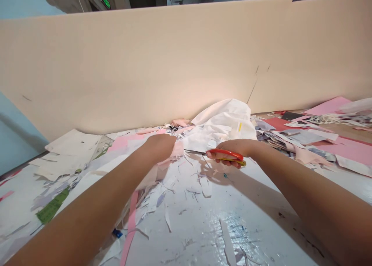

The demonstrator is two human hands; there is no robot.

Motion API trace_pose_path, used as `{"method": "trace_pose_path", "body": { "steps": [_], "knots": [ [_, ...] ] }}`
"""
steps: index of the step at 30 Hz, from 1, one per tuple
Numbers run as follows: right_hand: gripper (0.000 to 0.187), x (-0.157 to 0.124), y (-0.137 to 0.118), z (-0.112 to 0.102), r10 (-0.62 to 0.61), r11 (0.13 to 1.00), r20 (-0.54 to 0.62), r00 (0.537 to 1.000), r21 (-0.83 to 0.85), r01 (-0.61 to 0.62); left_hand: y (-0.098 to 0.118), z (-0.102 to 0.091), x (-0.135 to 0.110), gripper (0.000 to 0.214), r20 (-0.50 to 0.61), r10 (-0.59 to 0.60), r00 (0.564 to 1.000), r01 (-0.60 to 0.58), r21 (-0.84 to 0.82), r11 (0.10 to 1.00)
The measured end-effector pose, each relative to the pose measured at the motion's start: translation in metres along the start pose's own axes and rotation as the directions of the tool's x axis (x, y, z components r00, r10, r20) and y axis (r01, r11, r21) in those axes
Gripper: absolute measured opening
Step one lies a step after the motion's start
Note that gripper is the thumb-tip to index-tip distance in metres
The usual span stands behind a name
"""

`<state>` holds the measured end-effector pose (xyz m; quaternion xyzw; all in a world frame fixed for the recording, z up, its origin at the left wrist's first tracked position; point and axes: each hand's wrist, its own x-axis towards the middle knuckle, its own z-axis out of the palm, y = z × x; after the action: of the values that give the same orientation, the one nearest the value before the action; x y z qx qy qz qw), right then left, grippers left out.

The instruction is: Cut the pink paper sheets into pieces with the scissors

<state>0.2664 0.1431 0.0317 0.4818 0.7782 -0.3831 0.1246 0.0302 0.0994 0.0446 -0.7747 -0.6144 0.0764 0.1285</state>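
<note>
My right hand [235,149] is closed round the red handles of a pair of scissors [225,155], whose blades point left toward my other hand. My left hand [159,145] is closed on a pale pink piece of paper [176,149], holding it just left of the blade tips. Below both hands, small white paper offcuts [203,184] lie scattered on the glossy white table [203,227].
A tall beige board [174,64] stands along the back of the table. A crumpled white sheet [226,118] lies against it. Pink and grey paper scraps [319,138] pile up at the right, white and green sheets [58,180] at the left. A pink strip [130,223] lies near my left forearm.
</note>
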Motion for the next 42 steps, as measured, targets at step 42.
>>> {"method": "trace_pose_path", "body": {
  "steps": [42],
  "knots": [
    [0.074,-0.006,-0.089,0.073,-0.027,0.855,0.353,0.935,0.493,-0.161,-0.057,0.097,-0.069,0.043,-0.193,0.051,0.980,-0.105,-0.279,0.954]
  ]
}}
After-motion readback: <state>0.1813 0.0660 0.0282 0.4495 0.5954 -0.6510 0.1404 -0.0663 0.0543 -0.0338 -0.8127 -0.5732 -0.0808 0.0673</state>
